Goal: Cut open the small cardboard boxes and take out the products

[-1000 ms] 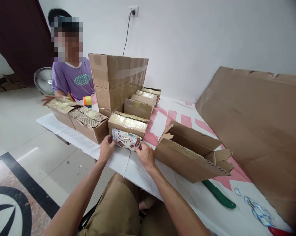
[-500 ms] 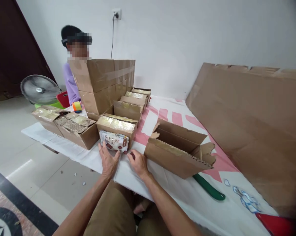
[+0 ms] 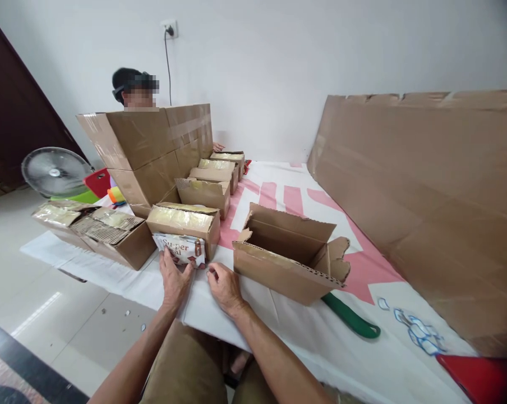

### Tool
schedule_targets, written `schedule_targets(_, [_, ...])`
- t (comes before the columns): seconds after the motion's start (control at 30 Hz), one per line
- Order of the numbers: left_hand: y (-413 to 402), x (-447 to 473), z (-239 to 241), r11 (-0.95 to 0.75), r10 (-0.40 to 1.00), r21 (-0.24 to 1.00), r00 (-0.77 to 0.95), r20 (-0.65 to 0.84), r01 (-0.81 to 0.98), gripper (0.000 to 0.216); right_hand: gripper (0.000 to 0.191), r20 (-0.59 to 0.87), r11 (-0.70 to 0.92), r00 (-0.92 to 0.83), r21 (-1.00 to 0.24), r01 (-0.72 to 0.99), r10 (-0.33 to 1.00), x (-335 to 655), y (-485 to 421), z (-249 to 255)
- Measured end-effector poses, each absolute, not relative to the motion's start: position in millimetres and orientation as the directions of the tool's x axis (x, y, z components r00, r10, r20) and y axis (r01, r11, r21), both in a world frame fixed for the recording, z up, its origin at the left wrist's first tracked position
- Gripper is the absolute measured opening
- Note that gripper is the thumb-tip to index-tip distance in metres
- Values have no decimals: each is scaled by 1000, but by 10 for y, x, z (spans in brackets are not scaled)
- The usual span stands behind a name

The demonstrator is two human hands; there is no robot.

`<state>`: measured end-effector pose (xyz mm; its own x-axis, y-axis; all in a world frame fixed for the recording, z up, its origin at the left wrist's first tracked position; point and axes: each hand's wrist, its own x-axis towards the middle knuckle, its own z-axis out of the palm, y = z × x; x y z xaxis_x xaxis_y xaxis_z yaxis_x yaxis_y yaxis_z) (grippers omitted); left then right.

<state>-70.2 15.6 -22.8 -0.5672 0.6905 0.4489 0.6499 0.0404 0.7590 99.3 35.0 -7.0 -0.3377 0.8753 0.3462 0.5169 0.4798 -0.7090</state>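
Head view: left hand [image 3: 174, 279] flat on the near bench [image 3: 279, 331], fingers spread wide and touching the lower edge of a white "Super Meal" packet [image 3: 181, 250]. Packet propped on its edge against the near face of a small sealed carton [image 3: 185, 221], just left of an open empty carton [image 3: 287, 253]. Right hand [image 3: 225, 285] resting beside it on the white cloth, fingers loosely curled, holding nothing that shows.

Packet probably light, thin and glossy, so likely slippery and easy to crease; best pinched at its two short side edges, not at the middle.

Hard to make out: lower half of the packet's print, covered by the left hand; right thumb tucked under. Person at the far left mostly hidden behind a tall carton [image 3: 152, 148]. Green handle [image 3: 352, 318] partly under the open carton. Red object [image 3: 483, 373] cut off at the near right corner.
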Motion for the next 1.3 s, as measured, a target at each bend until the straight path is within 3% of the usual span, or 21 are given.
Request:
schedule_targets(0.3, [171,-790,-253,30,744,733,-506,438,679,108,21,341,482,-346,-704,522,874,984,350,-52])
schedule_targets(0.7, [388,-668,-178,82,765,711,-502,404,698,104,24,343,480,-342,-702,526,875,992,359,-71])
schedule_targets(1.3, [1359,-450,118,164,795,762,-541,274,627,103,26,361,509,-362,-678,530,859,1015,377,-121])
